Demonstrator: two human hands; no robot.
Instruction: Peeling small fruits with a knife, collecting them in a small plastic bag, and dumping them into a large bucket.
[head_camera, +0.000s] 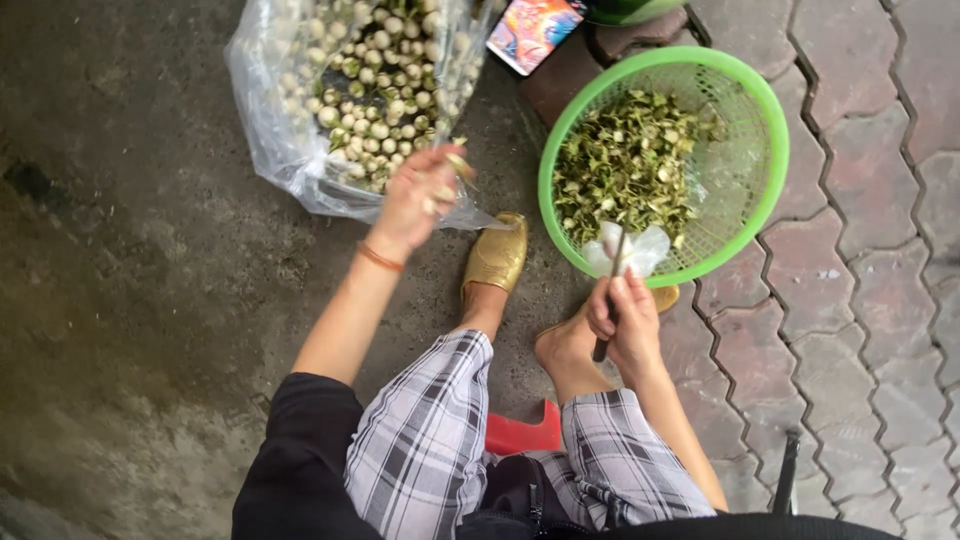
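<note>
Sitting low on a red stool (520, 432), right hand (622, 322) clenching a small knife (608, 300) just at the rim of the green basket (765, 130) of trimmings. Left hand (418, 196) reaching into the clear bag (270, 110), fingers pinching one small round eggplant (458, 163); probably best keeping the blade pointed away from the bare foot (568, 352). Working outdoors on stained concrete (130, 300), paving bricks (860, 290) alongside.
</note>
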